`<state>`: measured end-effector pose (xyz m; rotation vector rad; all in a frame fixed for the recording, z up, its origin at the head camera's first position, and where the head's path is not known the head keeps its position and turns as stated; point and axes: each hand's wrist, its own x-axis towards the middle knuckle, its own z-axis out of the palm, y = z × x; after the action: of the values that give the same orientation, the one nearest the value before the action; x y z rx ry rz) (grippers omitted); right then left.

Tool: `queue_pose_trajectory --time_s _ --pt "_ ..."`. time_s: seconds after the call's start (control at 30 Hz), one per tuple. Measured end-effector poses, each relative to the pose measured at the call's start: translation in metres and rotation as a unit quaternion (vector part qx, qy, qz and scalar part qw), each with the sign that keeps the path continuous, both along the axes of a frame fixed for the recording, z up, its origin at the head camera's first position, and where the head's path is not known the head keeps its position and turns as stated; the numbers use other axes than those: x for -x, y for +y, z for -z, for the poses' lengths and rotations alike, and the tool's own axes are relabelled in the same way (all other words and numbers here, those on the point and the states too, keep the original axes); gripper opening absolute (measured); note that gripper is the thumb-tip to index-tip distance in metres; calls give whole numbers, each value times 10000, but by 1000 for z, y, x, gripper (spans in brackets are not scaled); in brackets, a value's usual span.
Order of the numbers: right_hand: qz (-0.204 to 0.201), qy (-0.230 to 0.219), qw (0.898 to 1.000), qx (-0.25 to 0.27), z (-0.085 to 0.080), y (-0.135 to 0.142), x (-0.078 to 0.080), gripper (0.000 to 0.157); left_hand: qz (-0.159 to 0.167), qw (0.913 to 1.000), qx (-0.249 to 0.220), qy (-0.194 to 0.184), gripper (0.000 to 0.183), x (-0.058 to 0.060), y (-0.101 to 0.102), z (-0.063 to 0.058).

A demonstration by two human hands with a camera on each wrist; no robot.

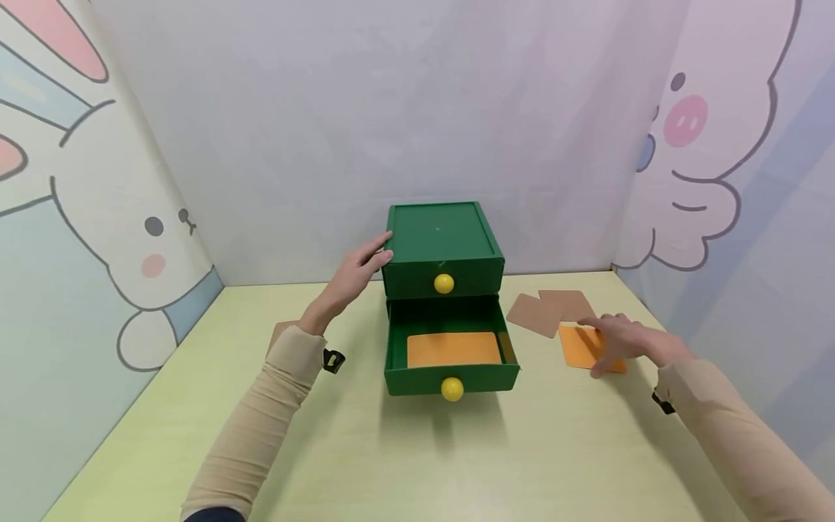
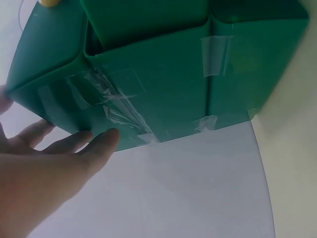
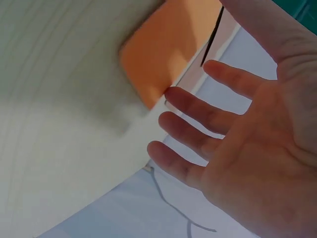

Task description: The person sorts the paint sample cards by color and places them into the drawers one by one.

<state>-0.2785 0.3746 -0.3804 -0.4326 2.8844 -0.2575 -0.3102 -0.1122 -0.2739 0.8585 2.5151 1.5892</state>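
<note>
A green drawer unit (image 1: 438,232) with yellow knobs stands on the table, its lower drawer (image 1: 401,380) pulled out. Inside that drawer lies an orange card (image 1: 453,349). My left hand (image 1: 352,275) rests against the upper left side of the unit, fingers extended; clear tape (image 2: 216,54) shows on the unit's side in the left wrist view. Over at the right, my right hand (image 1: 622,339) is spread above another orange card (image 1: 577,348), thumb and fingers apart. In the right wrist view, the fingers hover near that orange card (image 3: 158,54); contact is hard to tell.
Two brown cards (image 1: 535,315) overlap on the table between the unit and the right hand. Another brown card (image 1: 279,332) lies at the left, partly hidden by the left forearm. Printed curtains (image 1: 313,145) enclose the table (image 1: 450,478) at the back and sides.
</note>
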Motion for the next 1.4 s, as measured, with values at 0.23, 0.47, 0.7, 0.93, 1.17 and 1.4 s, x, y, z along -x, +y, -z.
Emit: queue_pose_trajectory --time_s 0.23,0.47,0.7,0.93,1.17,1.4 --pt "-5 164 9998 113 8 4 6 98 55 9999 -112 13 54 12 -2 10" --pt "262 20 9996 105 10 6 7 92 5 9999 -139 98 54 25 -4 23" --pt "258 243 9989 292 14 9 4 93 60 9999 -103 -40 54 0 1 2" --pt "115 296 9986 429 14 10 2 89 -9 10000 -17 -44 54 -2 1 1" --pt "-64 312 9979 566 15 7 1 83 -30 9999 -105 -1 53 23 -3 23" --pt "43 454 9982 395 14 5 1 83 -53 9999 -124 94 53 25 -3 25"
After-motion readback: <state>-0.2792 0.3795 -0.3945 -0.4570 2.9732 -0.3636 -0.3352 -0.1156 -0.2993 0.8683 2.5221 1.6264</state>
